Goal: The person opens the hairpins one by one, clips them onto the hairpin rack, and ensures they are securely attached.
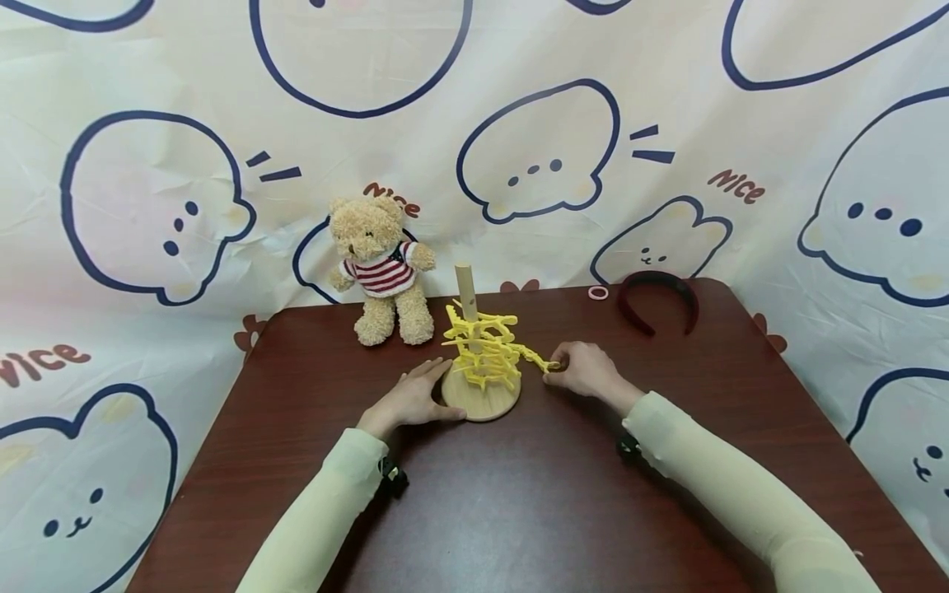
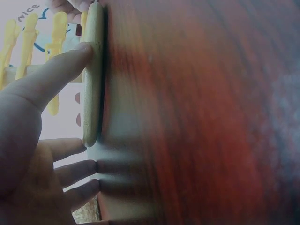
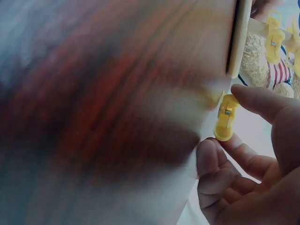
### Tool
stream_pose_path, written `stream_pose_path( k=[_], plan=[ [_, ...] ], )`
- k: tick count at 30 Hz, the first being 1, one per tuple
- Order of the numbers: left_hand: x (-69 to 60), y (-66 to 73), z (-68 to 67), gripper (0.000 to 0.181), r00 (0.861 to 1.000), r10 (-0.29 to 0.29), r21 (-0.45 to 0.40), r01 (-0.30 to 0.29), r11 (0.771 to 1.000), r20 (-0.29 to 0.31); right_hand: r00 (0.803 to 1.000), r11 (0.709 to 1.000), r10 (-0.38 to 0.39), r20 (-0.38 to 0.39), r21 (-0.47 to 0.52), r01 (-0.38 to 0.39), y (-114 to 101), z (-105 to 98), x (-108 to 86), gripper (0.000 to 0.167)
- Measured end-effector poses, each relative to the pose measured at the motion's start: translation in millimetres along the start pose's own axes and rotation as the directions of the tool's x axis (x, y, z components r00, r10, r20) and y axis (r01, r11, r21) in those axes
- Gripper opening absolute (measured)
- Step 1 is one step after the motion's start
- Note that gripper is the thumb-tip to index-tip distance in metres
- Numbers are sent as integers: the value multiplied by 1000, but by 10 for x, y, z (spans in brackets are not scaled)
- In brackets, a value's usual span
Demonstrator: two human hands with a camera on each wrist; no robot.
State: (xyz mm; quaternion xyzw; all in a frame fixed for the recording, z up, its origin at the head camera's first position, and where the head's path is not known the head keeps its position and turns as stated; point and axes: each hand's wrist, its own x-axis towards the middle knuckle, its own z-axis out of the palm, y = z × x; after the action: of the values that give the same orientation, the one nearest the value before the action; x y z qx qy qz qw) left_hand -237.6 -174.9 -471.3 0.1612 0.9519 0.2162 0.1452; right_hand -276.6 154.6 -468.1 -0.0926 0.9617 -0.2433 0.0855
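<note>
A wooden stand has a round base [image 1: 482, 405] and an upright post [image 1: 465, 288]. Around the post sit several stacked yellow plastic clips [image 1: 485, 350], and a row of them slants off to the right. My left hand [image 1: 409, 399] holds the base at its left side, thumb [image 2: 70, 65] on the near rim and fingers spread farther round. At the outer end of that row, my right hand [image 1: 589, 371] pinches a yellow clip [image 3: 226, 117] with a small metal spring between thumb and index finger, low over the table. The other right fingers are curled beneath.
A teddy bear [image 1: 381, 272] in a striped shirt stands behind the stand to the left. At the back right lie a dark red headband [image 1: 695, 305] and a small pink and white ring [image 1: 597, 292]. A printed cloth [image 1: 534, 247] hangs behind the brown table [image 1: 482, 511].
</note>
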Motion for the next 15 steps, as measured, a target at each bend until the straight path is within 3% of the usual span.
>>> stream_pose_path(
  k=[7,15],
  plan=[
    [0,2,-15,105,1000,0,1,0,1000,-6,995,997,-37,-90,65,43,43,-62,-18,35],
    [-8,3,-2,105,1000,3,3,-3,1000,-6,995,993,-20,-95,111,31,62,-167,-25,37]
  ],
)
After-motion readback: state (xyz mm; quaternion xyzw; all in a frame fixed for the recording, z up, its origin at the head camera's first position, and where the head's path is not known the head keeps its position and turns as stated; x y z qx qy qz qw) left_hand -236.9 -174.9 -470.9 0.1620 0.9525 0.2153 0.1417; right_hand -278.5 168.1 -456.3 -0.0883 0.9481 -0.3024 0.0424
